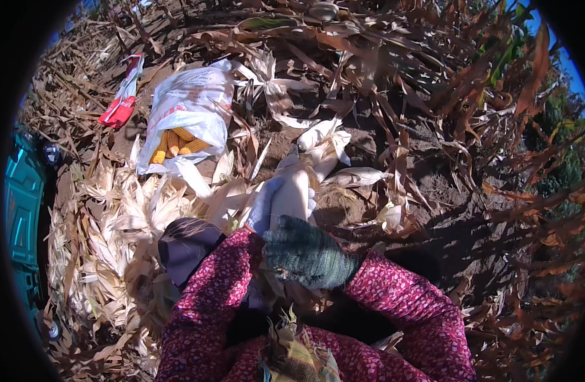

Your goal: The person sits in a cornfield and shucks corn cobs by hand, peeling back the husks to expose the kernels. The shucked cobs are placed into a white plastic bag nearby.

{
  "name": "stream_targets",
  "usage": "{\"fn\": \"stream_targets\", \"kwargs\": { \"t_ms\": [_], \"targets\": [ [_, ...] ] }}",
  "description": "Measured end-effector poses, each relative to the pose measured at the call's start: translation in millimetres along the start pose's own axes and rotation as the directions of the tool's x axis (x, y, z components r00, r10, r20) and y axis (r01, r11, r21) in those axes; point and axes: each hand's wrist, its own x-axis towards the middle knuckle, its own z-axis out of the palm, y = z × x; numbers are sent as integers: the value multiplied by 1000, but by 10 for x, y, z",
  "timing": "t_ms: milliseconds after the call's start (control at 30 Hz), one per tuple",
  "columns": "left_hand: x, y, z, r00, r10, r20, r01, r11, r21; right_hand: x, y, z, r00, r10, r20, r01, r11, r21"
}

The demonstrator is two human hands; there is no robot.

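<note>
An ear of corn in its pale dry husk (pixel 292 196) points away from me in front of my body. My left hand (pixel 263 203), in a light grey glove, is closed around it, with fingertips showing on its right side. My right hand (pixel 309 253), in a dark green knit glove, lies against the near end of the ear; its fingers are mostly hidden, so its hold cannot be made out. Beyond, to the left, a white plastic sack (pixel 192 100) lies with its mouth towards me and several yellow husked corn cobs (pixel 173 143) inside.
Loose pale husks (pixel 134 224) are heaped at the left. A red and white bag (pixel 123 105) lies past them, and a teal metal vehicle part (pixel 24 196) stands at the far left. More husked-over ears (pixel 357 176) lie ahead; dry corn stalks (pixel 526 215) crowd the right.
</note>
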Motion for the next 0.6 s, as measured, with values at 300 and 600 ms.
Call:
{"fn": "stream_targets", "kwargs": {
  "t_ms": [300,600],
  "targets": [
    [30,-87,-358,990,69,-126,-45,983,179,135,-192,-429,733,600,-322,-294,705,645],
    [-26,-366,-306,996,-53,77,46,995,91,156,8,-653,839,39,-543,-360,787,-501]
  ]
}}
